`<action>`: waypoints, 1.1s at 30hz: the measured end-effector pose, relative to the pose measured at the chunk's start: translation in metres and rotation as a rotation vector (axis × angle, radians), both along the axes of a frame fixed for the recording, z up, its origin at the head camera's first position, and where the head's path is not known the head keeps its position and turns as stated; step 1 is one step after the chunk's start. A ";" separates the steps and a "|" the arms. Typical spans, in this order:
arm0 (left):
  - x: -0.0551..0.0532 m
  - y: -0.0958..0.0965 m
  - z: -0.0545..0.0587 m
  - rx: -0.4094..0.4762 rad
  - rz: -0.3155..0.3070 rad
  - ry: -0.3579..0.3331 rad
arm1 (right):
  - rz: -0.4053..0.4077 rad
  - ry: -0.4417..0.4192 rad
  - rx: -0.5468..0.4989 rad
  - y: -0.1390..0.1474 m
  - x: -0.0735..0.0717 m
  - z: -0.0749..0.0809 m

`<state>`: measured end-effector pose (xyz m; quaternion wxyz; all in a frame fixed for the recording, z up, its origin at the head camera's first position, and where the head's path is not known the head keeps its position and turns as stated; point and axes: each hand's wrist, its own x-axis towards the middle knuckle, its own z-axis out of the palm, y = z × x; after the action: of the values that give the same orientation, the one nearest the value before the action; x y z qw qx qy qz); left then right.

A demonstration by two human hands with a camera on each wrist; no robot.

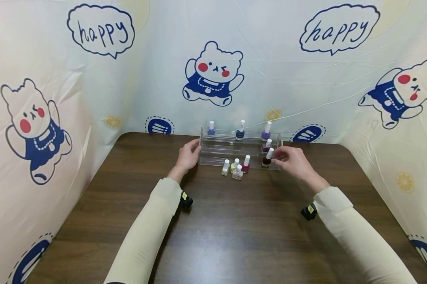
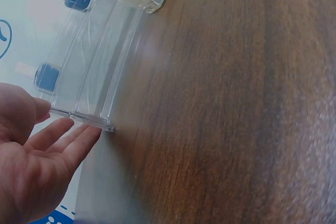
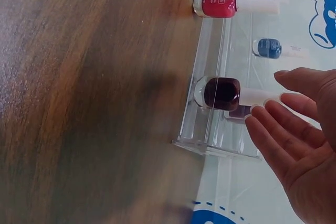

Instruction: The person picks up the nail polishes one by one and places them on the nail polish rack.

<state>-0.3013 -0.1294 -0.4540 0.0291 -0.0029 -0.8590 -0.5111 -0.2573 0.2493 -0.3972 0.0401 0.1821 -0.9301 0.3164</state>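
Note:
A clear acrylic tiered rack (image 1: pixel 231 149) stands at the back of the table. My left hand (image 1: pixel 189 155) touches its left end, the fingers (image 2: pixel 79 142) fairly straight against the end panel. At the rack's right side, my right hand (image 1: pixel 292 159) is beside a dark red nail polish bottle (image 3: pixel 222 94) on the lowest tier. Its fingertips are close to the white cap, with the thumb apart from it; contact is unclear. Behind that bottle sits a dark purple polish (image 1: pixel 266 146). The top tier bears a light blue-violet polish (image 1: pixel 211 129), a navy polish (image 1: pixel 240 133) and a purple polish (image 1: pixel 266 134).
Before the rack, on the brown table (image 1: pixel 217 228), a red polish (image 1: pixel 246 165), a yellow polish (image 1: pixel 234 167), a pale polish (image 1: pixel 225 169) and a clear glittery polish (image 1: pixel 237 173) stand close together. A printed cloth (image 1: pixel 163 59) hangs behind the table.

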 end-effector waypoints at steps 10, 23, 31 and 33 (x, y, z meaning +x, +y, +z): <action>0.000 0.000 0.000 0.007 0.002 0.008 | 0.021 -0.018 -0.012 -0.006 0.003 0.002; 0.001 0.000 0.001 -0.004 0.004 0.012 | 0.031 -0.042 -0.020 -0.018 0.004 0.004; 0.002 0.001 0.002 -0.001 0.001 0.011 | 0.036 -0.049 -0.023 -0.025 0.004 0.004; 0.002 0.001 0.002 0.002 0.002 0.011 | 0.036 -0.049 -0.023 -0.026 0.004 0.004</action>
<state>-0.2992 -0.1286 -0.4521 0.0343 -0.0047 -0.8582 -0.5121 -0.2532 0.2230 -0.3932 0.0138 0.1905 -0.9237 0.3321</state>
